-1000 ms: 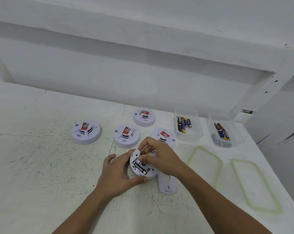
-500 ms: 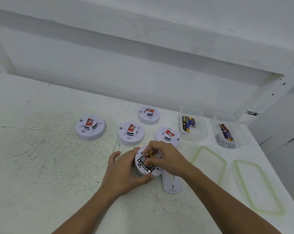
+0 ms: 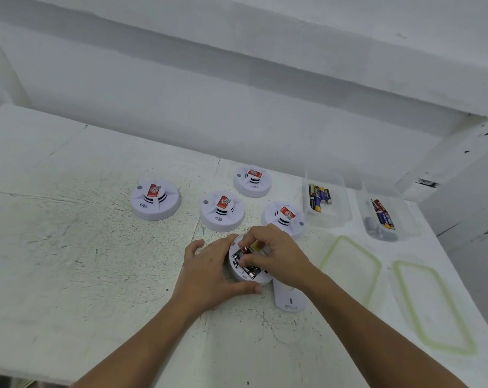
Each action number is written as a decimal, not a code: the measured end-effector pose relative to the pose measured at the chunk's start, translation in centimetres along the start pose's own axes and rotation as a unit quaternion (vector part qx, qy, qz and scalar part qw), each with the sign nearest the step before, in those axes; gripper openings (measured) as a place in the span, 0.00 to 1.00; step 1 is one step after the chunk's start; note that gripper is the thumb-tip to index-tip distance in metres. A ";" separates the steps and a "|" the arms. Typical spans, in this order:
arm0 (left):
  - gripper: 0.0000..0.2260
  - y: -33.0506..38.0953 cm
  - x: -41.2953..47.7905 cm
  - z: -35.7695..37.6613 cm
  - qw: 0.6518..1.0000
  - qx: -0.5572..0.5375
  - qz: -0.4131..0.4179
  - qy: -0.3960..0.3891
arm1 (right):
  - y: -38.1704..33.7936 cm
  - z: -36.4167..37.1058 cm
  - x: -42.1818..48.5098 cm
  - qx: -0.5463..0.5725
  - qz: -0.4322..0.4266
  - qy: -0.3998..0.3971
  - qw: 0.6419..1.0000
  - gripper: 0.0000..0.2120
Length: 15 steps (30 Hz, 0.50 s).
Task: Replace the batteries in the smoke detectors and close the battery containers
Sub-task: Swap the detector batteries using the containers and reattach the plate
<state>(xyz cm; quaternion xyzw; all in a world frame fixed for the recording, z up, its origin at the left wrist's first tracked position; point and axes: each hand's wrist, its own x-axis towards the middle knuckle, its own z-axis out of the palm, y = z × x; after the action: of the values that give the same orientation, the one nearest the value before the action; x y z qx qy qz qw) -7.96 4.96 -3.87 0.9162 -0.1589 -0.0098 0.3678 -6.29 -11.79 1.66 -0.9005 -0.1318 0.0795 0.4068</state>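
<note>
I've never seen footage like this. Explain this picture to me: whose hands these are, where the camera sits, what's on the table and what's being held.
There is no machine here. These are a person's two bare hands, filmed by one wide-angle camera worn on the head, looking forward and down. The left hand grips an opened smoke detector, back side up, on the white table. The right hand pinches a battery at the open compartment. The detector's cover lies beside it. Behind it sit four more smoke detectors. To the right are two clear tubs holding batteries, with their green-rimmed lids lying off them.
</note>
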 end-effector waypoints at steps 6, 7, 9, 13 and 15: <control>0.40 -0.1 -0.1 0.4 1.000 0.014 -0.003 0.004 | 0.3 -0.1 0.2 0.009 0.007 -0.018 1.000 0.09; 0.40 -0.1 -0.1 0.5 1.000 0.014 -0.002 0.005 | 0.4 -0.1 0.3 0.005 0.002 -0.026 1.000 0.09; 0.39 0.0 -0.1 0.5 1.000 0.013 0.003 0.006 | 0.6 0.0 0.4 -0.002 -0.003 -0.037 0.999 0.08; 0.39 0.1 -0.2 0.3 1.000 0.008 0.003 0.010 | 0.9 0.0 0.2 0.002 0.014 -0.027 1.000 0.03; 0.38 0.1 -0.3 0.2 1.000 0.005 0.003 0.007 | 0.9 0.0 0.1 0.005 0.034 -0.025 0.999 0.02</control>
<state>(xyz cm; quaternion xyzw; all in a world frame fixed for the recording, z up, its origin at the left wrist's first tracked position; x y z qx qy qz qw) -8.26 4.80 -4.01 0.9177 -0.1586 -0.0012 0.3643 -6.00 -12.31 0.98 -0.9001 -0.1107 0.1165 0.4050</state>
